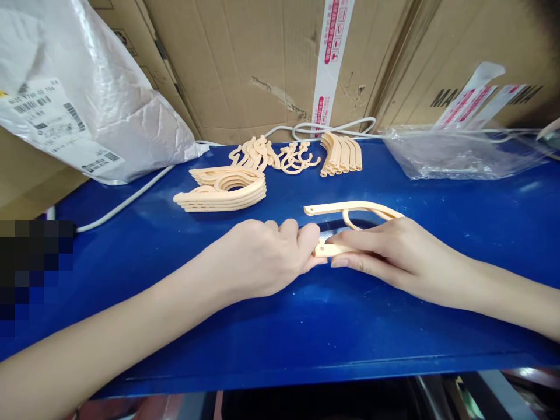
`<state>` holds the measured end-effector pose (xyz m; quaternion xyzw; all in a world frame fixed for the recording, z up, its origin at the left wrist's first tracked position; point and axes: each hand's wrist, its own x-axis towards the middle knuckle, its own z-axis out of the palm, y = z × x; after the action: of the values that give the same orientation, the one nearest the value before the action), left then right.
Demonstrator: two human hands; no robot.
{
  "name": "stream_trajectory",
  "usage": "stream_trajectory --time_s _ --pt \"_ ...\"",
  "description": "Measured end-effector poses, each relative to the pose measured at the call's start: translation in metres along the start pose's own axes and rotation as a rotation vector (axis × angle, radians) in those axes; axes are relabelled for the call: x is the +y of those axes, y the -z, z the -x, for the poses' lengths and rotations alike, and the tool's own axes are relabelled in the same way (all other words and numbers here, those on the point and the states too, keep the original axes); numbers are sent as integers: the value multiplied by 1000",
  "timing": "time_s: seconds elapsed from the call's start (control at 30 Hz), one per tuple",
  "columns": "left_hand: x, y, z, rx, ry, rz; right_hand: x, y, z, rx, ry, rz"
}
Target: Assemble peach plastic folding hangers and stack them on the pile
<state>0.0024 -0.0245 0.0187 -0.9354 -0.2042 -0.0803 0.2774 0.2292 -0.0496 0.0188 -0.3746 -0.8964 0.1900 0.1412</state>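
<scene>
My left hand (pixel 266 256) and my right hand (pixel 385 254) meet at the middle of a blue table (pixel 284 326). Both pinch a peach plastic hanger part (pixel 350 209), whose curved arm rises behind my right hand; its short lower end (pixel 326 251) sits between my fingertips. Behind lie a stack of the same curved hanger arms (pixel 223 189), a cluster of peach hooks (pixel 295 157) and a row of short curved pieces (pixel 341 154).
Cardboard boxes (pixel 262 64) wall the back of the table. A white plastic bag (pixel 79 99) with labels sits at the left, a clear plastic bag (pixel 459 154) at the right. A white cable (pixel 131 198) runs along the back. The table's front edge is near.
</scene>
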Motion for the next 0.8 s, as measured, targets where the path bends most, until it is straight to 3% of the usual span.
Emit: stream_trajectory --time_s 0.17,0.37,0.57,0.8 --pt "1 -3 1 -29 28 173 2 -3 1 55 54 104" --pt "-2 -4 1 -98 105 442 5 -4 3 163 164 379" --pt "-1 -4 -1 -135 137 457 5 -5 4 217 173 441" --pt "0 -4 1 -45 76 255 4 -5 4 165 137 345"
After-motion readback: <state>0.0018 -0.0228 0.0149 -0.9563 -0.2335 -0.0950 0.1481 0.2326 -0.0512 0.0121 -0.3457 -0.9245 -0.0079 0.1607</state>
